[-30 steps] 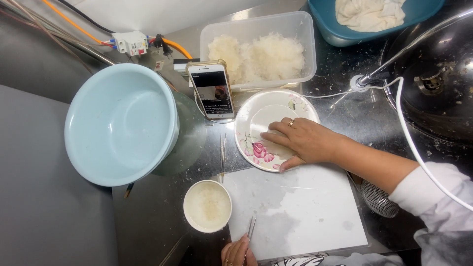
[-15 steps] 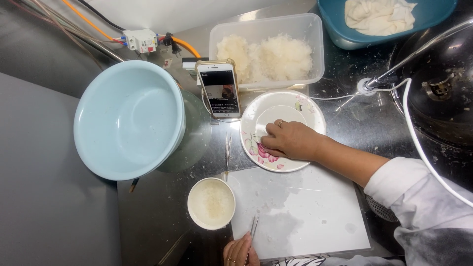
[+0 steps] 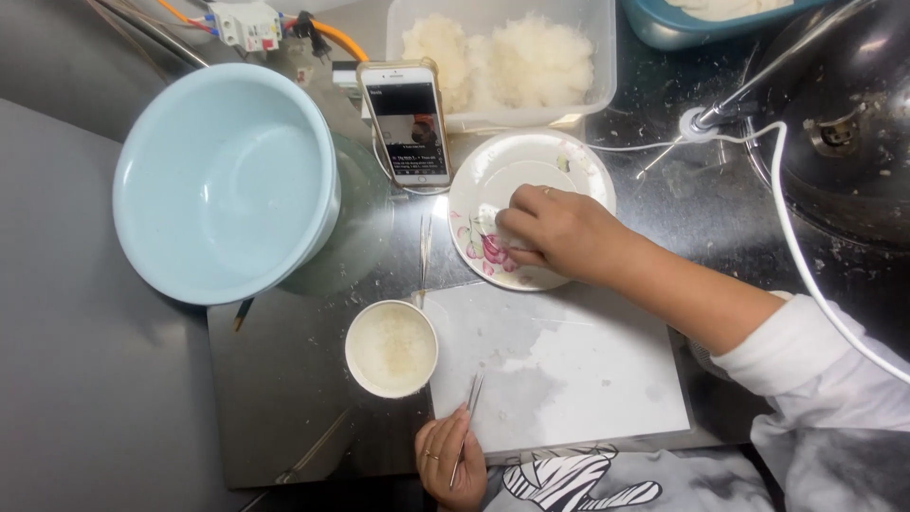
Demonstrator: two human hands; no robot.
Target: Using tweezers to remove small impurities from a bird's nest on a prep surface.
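**Head view: our fingers pinch at the flowered plate**

Head view shows our right hand (image 3: pixel 559 232) over the round, glossy flowered plate (image 3: pixel 493 248), at about one o'clock from the white board (image 3: pixel 569 379). Its fingertips are curled together on something pale; what exactly, we cannot tell. We judge that bit light, soft and easily torn, best taken gently by an edge. Our left hand (image 3: pixel 445 460), at six o'clock, closes its grip on thin, stiff metal tweezers (image 3: pixel 469 417). At nine o'clock from the board stands a small white cup (image 3: pixel 391 349) of cloudy liquid on the dark tabletop (image 3: pixel 284 408).
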